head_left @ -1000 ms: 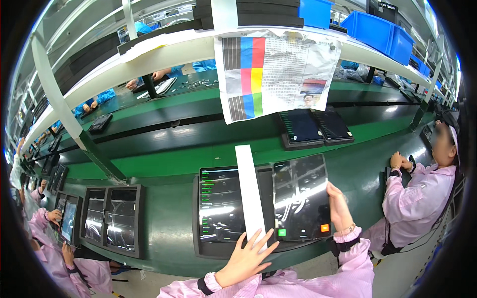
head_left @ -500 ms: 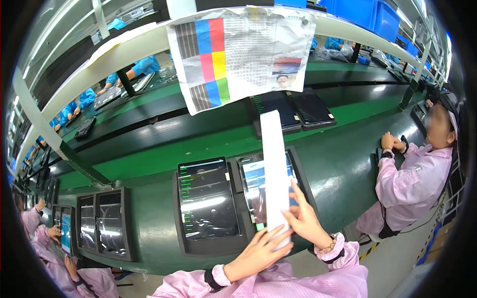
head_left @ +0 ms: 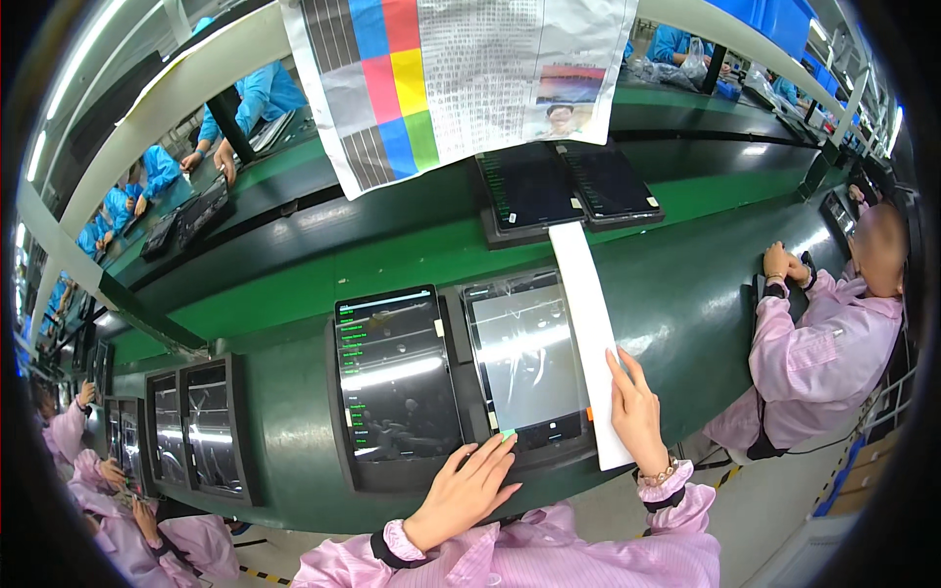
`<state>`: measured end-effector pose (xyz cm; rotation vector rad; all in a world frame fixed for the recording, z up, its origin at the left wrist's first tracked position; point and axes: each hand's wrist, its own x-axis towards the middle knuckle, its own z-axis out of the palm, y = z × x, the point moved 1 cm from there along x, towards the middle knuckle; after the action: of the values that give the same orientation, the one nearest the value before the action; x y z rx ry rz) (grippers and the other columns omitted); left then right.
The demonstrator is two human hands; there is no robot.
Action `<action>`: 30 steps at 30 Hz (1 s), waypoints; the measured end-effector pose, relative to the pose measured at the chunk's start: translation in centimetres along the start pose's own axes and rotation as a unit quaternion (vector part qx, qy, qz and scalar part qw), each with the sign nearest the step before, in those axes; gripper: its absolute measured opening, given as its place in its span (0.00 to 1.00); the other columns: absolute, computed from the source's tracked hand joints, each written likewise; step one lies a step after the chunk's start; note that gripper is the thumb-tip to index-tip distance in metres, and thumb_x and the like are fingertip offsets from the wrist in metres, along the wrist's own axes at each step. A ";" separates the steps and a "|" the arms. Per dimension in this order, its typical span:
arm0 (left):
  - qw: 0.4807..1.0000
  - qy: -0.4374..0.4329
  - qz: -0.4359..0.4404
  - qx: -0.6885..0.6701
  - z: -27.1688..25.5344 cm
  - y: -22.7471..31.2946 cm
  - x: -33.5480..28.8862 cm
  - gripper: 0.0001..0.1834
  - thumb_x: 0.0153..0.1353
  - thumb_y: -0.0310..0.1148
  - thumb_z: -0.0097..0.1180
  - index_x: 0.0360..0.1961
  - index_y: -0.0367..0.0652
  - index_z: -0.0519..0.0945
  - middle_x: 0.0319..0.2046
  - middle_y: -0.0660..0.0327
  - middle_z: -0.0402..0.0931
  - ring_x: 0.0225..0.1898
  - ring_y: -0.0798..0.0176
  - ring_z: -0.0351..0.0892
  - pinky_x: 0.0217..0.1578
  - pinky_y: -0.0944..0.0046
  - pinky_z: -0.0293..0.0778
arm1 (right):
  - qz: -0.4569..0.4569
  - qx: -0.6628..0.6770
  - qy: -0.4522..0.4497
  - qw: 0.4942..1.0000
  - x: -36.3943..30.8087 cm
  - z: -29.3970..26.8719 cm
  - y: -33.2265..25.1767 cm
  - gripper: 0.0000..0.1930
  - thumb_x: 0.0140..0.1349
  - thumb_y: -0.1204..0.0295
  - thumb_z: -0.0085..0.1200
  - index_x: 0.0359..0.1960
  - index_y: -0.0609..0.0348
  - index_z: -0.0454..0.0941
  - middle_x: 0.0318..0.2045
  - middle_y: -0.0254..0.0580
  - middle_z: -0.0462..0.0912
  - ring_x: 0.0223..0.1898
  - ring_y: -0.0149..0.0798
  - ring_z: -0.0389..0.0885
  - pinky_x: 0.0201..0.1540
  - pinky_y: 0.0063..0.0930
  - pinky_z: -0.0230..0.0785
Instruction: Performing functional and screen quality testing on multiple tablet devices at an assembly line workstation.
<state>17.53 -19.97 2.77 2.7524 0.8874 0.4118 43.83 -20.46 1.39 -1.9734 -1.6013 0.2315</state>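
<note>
"Were the hands together?"

"Apart. The left hand [head_left: 466,495] lay loosely spread, fingertips at the near left corner of the grey-lit tablet [head_left: 529,377]. The right hand [head_left: 635,421] had its fingers against the white strip [head_left: 588,323]; I couldn't tell whether they pinched it."

"Where did the strip lie?"

"It ran forward from beside the right hand, along the tablet's right side. I judged it light and fairly stiff, best taken by both long edges near the middle."

"And that tablet?"

"Between and ahead of the hands. It looked slick, rigid and fragile, with some heft, better gripped by its rim than its glass."

"What was it sitting in?"

"A dark two-slot tray [head_left: 336,416], in the slot nearer the right hand. The other slot, ahead and left of the left hand, held a black tablet [head_left: 397,382] with green lines."

"Other trays?"

"Beyond both hands, a far tray [head_left: 534,233] carried two dark tablets [head_left: 529,186]. Well left of the left hand, a side tray [head_left: 241,431] on the green counter [head_left: 686,323] held two glossy panels [head_left: 213,431]."
</note>
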 end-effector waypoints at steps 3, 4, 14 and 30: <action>0.997 -0.057 -0.028 0.040 0.2 -0.1 0.3 0.21 0.58 0.47 0.53 0.43 0.39 0.75 0.55 0.59 0.69 0.59 0.63 0.65 0.56 0.59 0.60 | -0.018 0.005 0.007 1.000 0.3 0.0 0.1 0.24 0.58 0.79 0.45 0.58 0.50 0.68 0.56 0.48 0.70 0.27 0.51 0.79 0.29 0.36 0.73; 0.999 -0.030 0.001 0.040 0.1 0.0 0.4 0.21 0.58 0.47 0.53 0.43 0.39 0.75 0.55 0.59 0.69 0.59 0.63 0.65 0.56 0.59 0.60 | -0.020 0.004 0.013 1.000 0.3 0.0 0.0 0.24 0.59 0.79 0.45 0.58 0.51 0.68 0.56 0.47 0.70 0.28 0.51 0.80 0.30 0.36 0.73; 0.997 -0.039 -0.067 0.022 -1.4 -0.3 0.5 0.25 0.55 0.48 0.57 0.46 0.39 0.74 0.56 0.61 0.69 0.59 0.62 0.65 0.57 0.56 0.58 | -0.002 0.021 0.009 1.000 0.3 0.1 0.1 0.22 0.61 0.77 0.44 0.59 0.49 0.67 0.56 0.45 0.71 0.32 0.51 0.81 0.33 0.35 0.74; 0.995 -0.033 -0.096 0.001 -1.0 -1.0 1.5 0.25 0.54 0.46 0.59 0.44 0.37 0.73 0.58 0.59 0.66 0.59 0.58 0.63 0.58 0.51 0.56 | 0.053 0.054 -0.016 0.997 0.5 -0.1 -0.6 0.20 0.64 0.73 0.44 0.58 0.52 0.68 0.55 0.52 0.71 0.48 0.53 0.76 0.47 0.34 0.71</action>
<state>17.82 -18.13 3.72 2.6333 1.1224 0.2845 43.53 -19.95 1.88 -1.9833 -1.4727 0.3840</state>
